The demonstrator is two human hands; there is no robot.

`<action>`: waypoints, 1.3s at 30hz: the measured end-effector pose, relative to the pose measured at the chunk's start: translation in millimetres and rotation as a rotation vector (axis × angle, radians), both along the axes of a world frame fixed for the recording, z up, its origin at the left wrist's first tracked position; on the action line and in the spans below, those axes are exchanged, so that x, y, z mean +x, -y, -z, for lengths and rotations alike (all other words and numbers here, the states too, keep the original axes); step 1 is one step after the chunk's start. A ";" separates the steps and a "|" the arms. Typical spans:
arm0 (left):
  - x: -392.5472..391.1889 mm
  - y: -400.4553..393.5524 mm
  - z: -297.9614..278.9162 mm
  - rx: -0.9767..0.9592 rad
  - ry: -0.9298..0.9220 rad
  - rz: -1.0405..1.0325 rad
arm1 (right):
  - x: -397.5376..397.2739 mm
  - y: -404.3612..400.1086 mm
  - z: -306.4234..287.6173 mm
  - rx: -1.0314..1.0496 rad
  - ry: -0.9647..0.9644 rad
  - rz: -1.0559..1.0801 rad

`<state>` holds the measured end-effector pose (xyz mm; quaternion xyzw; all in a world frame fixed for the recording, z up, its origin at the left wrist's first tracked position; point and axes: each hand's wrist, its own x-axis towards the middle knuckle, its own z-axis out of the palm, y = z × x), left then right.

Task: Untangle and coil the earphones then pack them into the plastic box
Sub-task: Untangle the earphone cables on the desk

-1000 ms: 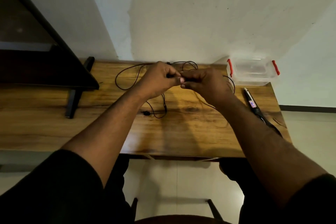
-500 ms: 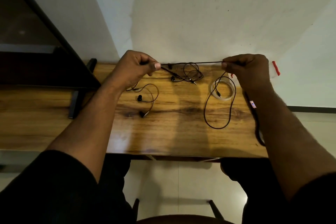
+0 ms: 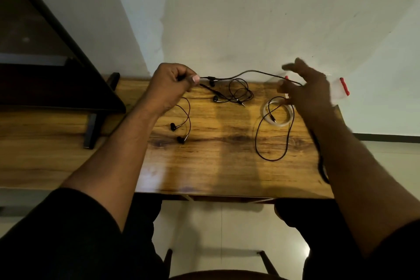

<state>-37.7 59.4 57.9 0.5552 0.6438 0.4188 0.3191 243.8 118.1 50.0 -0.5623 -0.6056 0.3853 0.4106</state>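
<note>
Black earphones [image 3: 236, 95] cable runs left-right above wooden surface [image 3: 216, 154]; left hand [image 3: 172, 82] pinches one end; right hand [image 3: 306, 88], fingers spread, blurred, at other end.

Right hand [image 3: 306, 88] opening, fingers spreading, letting go of earphone cable [image 3: 250, 73] pinched taut half a second ago. Cable now sagging, curving between hands. Left hand [image 3: 170, 84] keeping pinch, drifting slightly lower.

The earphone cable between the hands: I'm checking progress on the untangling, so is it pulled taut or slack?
Slack. The cable sags and curves between the left hand, which pinches it, and the blurred right hand, whose fingers are spread.
</note>
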 end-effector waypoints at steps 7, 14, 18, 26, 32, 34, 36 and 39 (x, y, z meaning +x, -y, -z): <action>49.0 -2.0 3.5 -0.020 0.059 0.214 | -70.6 37.5 3.0 0.136 0.070 -0.496; 26.2 -1.4 -2.5 -0.075 0.064 0.205 | -32.7 12.8 4.7 0.085 -0.023 -0.391; 16.5 0.4 -4.7 -0.096 0.070 0.224 | -25.0 7.9 1.6 0.045 -0.106 -0.382; -18.6 0.5 -2.0 -0.122 0.070 0.078 | 23.5 -11.6 -1.5 0.095 -0.166 -0.108; -29.0 -1.9 5.8 -0.072 -0.057 -0.087 | 26.7 -15.6 5.5 0.088 -0.157 -0.062; -29.0 -3.4 8.0 -0.065 -0.088 -0.115 | 26.0 -15.9 6.7 0.080 -0.153 -0.059; -27.5 -3.4 9.5 -0.066 -0.124 -0.136 | 25.4 -15.9 8.1 0.077 -0.141 -0.052; -23.4 -3.1 14.3 -0.052 -0.133 -0.199 | 21.3 -14.3 9.5 0.084 -0.115 -0.009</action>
